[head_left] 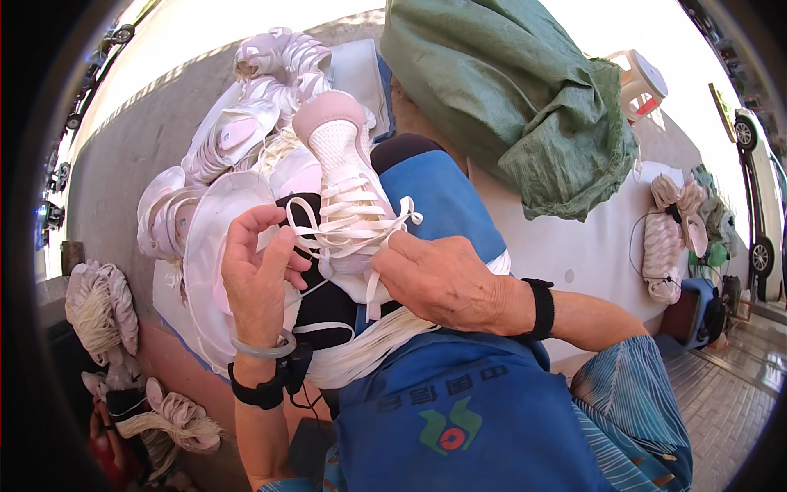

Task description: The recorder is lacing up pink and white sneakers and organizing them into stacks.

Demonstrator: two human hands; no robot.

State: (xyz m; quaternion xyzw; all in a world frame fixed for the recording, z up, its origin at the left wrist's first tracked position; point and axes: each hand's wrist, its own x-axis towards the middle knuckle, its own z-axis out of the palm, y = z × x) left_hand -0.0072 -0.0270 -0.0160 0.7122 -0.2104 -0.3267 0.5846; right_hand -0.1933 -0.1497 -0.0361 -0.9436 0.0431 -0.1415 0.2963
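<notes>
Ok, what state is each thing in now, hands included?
Left hand: open, fingers parted
Right hand: closed on flat white shoelace
Shoelace: threaded, looped; knot unclear
Pale-pink mesh shoe upper: laced
Other pink-and-white shoe uppers: heaped
Long white cords: lying bunched
Green woven cloth: crumpled
Blue fabric apron: worn
Black right-wrist strap: fastened

Grey concrete ground (115, 189) lay in shade on the left, its far edge meeting a sunlit band (188, 37) so bright that it was washed out to white. Dark vehicles (122, 34) lined the far left rim. On the right, a pale car (764, 193) stood beyond another glaring strip (684, 102), while small paving bricks (721, 418) covered the lower right, partly shaded, with a bright patch near the edge
</notes>
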